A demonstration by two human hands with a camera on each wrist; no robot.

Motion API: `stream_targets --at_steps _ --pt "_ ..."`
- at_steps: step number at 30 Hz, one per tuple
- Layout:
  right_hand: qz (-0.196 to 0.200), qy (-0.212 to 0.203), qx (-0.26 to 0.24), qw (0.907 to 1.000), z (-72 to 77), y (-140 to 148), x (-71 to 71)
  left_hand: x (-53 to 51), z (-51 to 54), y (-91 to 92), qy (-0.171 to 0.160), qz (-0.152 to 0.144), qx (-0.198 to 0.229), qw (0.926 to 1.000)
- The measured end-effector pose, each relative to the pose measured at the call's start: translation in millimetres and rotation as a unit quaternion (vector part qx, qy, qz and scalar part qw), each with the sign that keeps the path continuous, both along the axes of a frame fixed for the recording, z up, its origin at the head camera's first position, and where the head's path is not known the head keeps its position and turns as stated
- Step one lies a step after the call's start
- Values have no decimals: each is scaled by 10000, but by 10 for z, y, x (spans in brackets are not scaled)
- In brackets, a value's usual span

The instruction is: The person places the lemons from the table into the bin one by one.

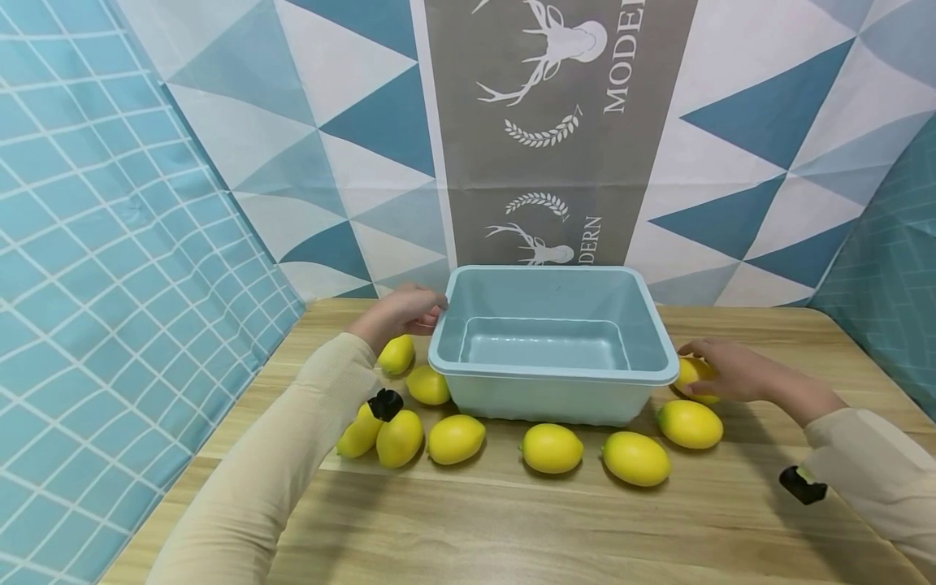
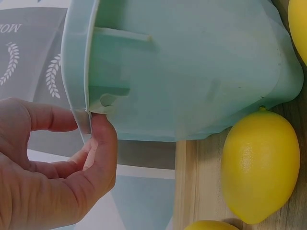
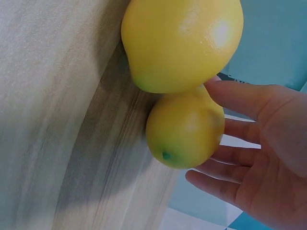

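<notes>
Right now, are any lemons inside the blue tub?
No: the head view shows nothing inside the tub, with the lemons outside it, along its sides and front.

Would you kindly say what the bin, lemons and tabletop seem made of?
Bin: probably moulded plastic, satin finish, judging by its built-in ribs. Lemons: smooth, slightly glossy with bright highlights; plastic or real peel. Tabletop: streaky wood grain, soft sheen; wood or laminate.

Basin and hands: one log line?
left hand: pinches basin rim | right hand: curved around lemon | basin: upright on table | other lemons: beside basin
</notes>
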State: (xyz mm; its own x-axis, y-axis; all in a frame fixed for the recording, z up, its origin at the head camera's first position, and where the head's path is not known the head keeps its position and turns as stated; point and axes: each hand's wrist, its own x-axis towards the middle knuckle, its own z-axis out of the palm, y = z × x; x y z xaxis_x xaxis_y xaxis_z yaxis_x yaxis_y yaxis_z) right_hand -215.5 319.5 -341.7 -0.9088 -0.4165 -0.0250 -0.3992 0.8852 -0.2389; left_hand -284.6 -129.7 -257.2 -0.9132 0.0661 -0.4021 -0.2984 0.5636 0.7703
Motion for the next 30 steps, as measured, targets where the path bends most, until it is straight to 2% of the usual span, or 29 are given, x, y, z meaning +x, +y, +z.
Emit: stream_targets --at_steps 12,18,30 --pt "190 9 -131 9997 -62 34 -33 -6 16 18 -22 -28 -56 10000" --pt "450 115 -114 9989 -85 36 -67 -4 25 13 -50 -2 -76 10000" --pt "901 257 2 9956 -99 33 -104 16 47 -22 -73 -149 32 9999"
